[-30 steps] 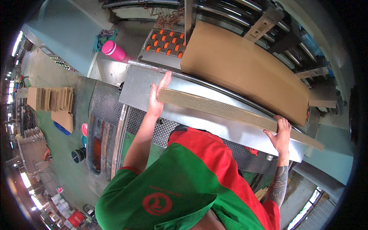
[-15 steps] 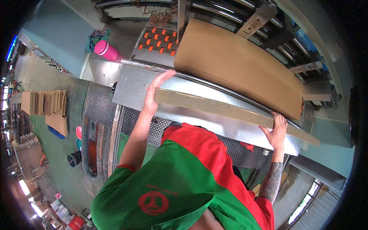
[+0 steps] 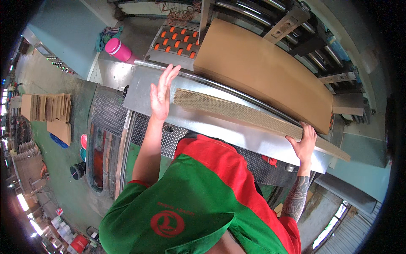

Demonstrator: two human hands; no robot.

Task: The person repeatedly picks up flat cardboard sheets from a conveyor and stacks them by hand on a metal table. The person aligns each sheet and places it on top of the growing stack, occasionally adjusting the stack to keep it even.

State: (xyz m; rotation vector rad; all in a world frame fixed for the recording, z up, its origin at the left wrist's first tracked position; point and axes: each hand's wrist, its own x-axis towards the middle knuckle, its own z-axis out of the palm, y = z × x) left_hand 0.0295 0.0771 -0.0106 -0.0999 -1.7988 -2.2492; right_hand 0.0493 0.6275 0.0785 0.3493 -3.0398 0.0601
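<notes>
A long stack of corrugated cardboard sheets (image 3: 237, 111) is held over the silver metal table (image 3: 146, 95), its fluted edges showing. My left hand (image 3: 160, 96) is off the stack's left end, fingers stretched out and palm toward it, with a small gap between. At the other end my right hand (image 3: 304, 143) grips the stack, thumb on the near side and fingers over the far side. Beyond a round metal bar (image 3: 203, 78) lies a large brown cardboard stack (image 3: 262, 67).
Orange roller wheels (image 3: 177, 40) and metal rollers (image 3: 241, 15) lie on the far side. A pink jug (image 3: 118, 50) stands at the far left beside a cloth (image 3: 108, 37). More cardboard (image 3: 46, 108) is piled on the floor at left, near a black bucket (image 3: 78, 171).
My left hand has come away from the stack's left end and opened. That end of the stack has tilted slightly. My right hand keeps its grip.
</notes>
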